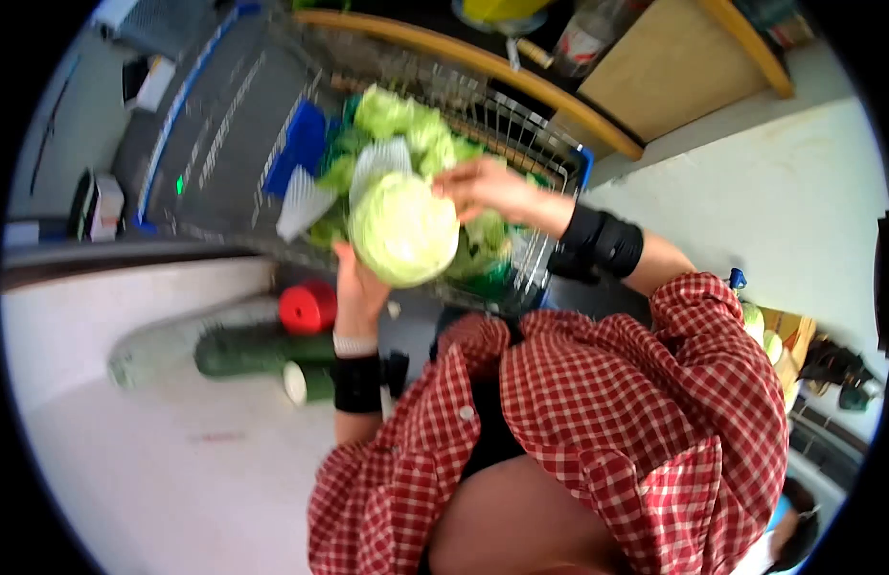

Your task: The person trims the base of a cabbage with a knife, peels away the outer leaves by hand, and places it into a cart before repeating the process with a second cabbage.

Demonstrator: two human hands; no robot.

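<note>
While the wire cart (535,144) holds a heap of green leafy heads, you have one cabbage (404,228) lifted just above it, so the work looks to be mid-way: plenty of greens sit in the cart, and this head is in the air, not set down anywhere. Your left hand (356,287) cups the cabbage from below, fingers wrapped around its underside. Your right hand (483,187) is curled over its top edge, fingertips pinching at the outer leaves, gripping rather than open. Below the cart, a red cap (307,307) and dark green bottles (262,350) lie near the pale counter (157,460); whether they belong to this job I cannot tell.
</note>
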